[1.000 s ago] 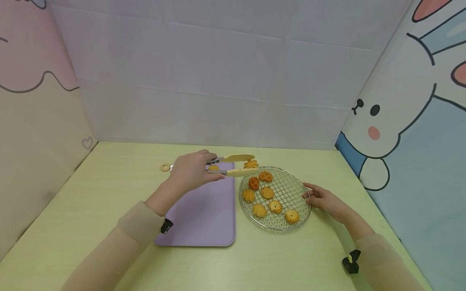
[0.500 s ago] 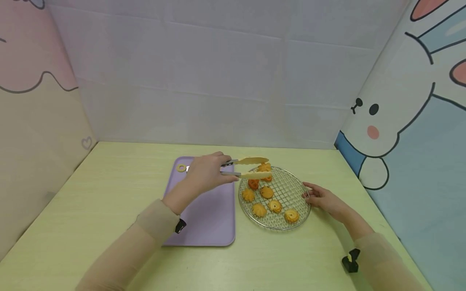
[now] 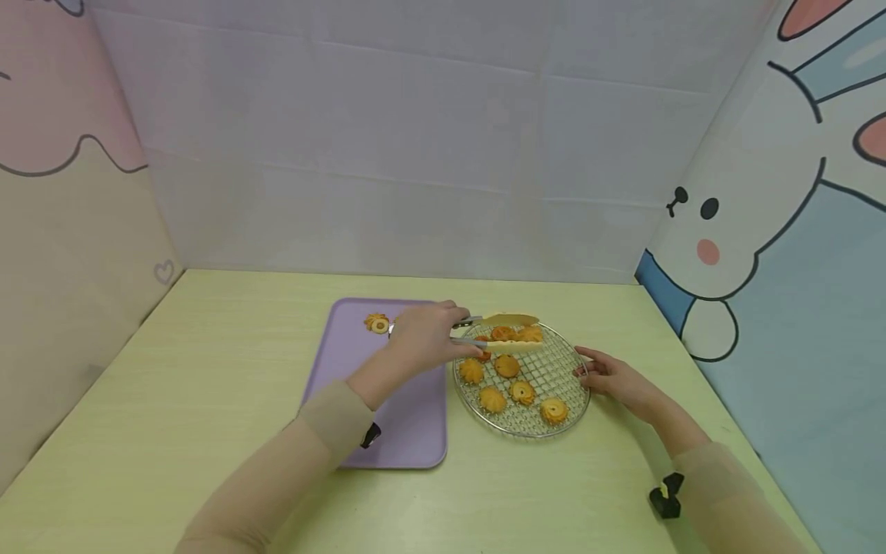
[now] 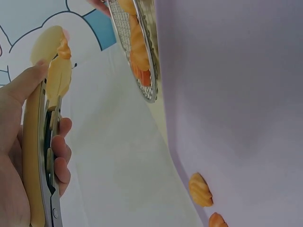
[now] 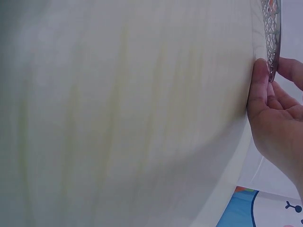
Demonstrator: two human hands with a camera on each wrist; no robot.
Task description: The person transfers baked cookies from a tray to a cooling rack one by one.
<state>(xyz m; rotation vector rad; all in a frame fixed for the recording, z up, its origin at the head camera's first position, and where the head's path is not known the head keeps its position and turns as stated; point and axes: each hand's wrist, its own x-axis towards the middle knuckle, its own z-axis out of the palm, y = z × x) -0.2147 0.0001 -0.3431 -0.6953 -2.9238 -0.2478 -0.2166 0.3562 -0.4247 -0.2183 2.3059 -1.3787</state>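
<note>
My left hand grips a pair of tongs with cream-coloured tips. Between those tips is a ridged golden cookie, held over the far part of a round wire rack. Several other cookies, golden and reddish-brown, lie on the rack, among them a round cookie and a ring-centred cookie. At the rack's right rim, my right hand pinches the edge; the right wrist view shows thumb and fingers on either side of the rim.
Left of the rack lies a purple tray, partly under my left forearm. A few cookies sit near its far edge. Behind the pale table stands a white wall, with cartoon-printed walls on both sides.
My left hand has moved right and slightly nearer, carrying the tongs and cookie from beside the rack's far left rim to over the rack. The right hand stays at the rim.
</note>
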